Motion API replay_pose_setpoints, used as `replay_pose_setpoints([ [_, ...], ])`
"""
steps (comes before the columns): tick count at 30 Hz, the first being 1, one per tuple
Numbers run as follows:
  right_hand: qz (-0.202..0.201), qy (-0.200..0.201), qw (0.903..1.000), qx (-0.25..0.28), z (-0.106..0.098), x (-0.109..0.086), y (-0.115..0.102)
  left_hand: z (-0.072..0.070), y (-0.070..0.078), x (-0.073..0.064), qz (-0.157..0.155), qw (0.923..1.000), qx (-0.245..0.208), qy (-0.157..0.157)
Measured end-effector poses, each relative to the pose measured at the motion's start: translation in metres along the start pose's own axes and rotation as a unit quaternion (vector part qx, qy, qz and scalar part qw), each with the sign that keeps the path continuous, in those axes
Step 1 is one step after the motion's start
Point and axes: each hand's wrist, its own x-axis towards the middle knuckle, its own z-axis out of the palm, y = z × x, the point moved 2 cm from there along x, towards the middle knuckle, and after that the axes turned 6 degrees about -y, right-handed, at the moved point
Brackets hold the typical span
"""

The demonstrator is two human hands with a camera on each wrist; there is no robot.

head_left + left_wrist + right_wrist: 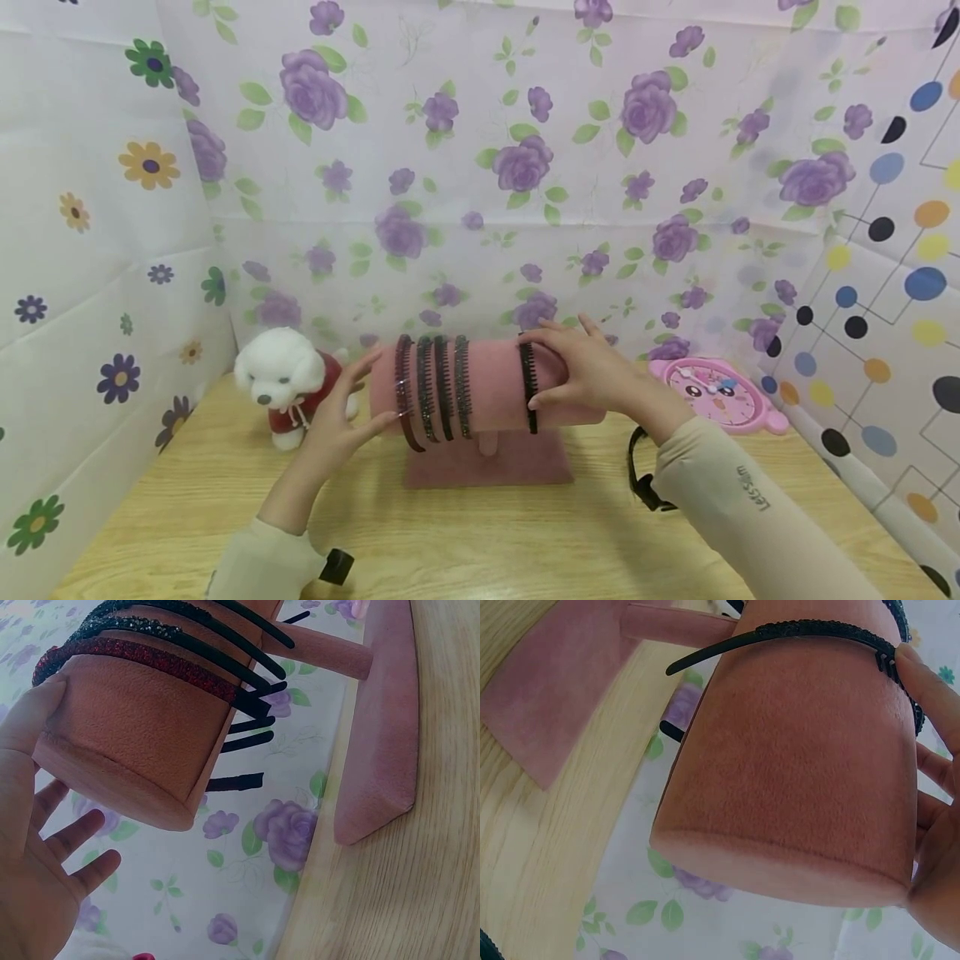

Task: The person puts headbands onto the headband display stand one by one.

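Four headbands (444, 387) sit toward the left on a stand (495, 387), one headband (531, 387) toward its right; the table (465, 542) holds a toy dog (281, 375) left, a clock (712, 396) right; cloth (450, 200) behind.

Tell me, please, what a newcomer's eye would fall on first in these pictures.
Probably first is the pink stand, centred on the wooden table in the head view, with four headbands grouped toward its left end and a black headband apart toward its right, held by the right grip. Next might come the white toy dog in red at the stand's left and the pink clock at the table's right.
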Motion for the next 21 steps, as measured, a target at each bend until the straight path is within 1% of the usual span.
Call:
replay_pose_setpoints([
  [3, -0.003, 0.004, 1.0000, -0.003, 0.001, 0.002, -0.002, 0.000, 0.000, 0.000, 0.007, 1.0000, -0.001, 0.001],
  [6, -0.002, 0.009, 0.9999, -0.006, 0.003, 0.004, -0.004, 0.000, 0.000, 0.000, 0.007, 1.0000, -0.003, 0.002],
  [15, 0.002, 0.021, 0.9997, -0.009, 0.008, 0.009, -0.009, 0.000, 0.000, 0.000, 0.005, 1.0000, 0.000, 0.002],
  [21, -0.007, 0.024, 0.9994, -0.024, 0.011, 0.013, -0.012, 0.000, 0.001, 0.000, -0.002, 1.0000, -0.003, 0.000],
])
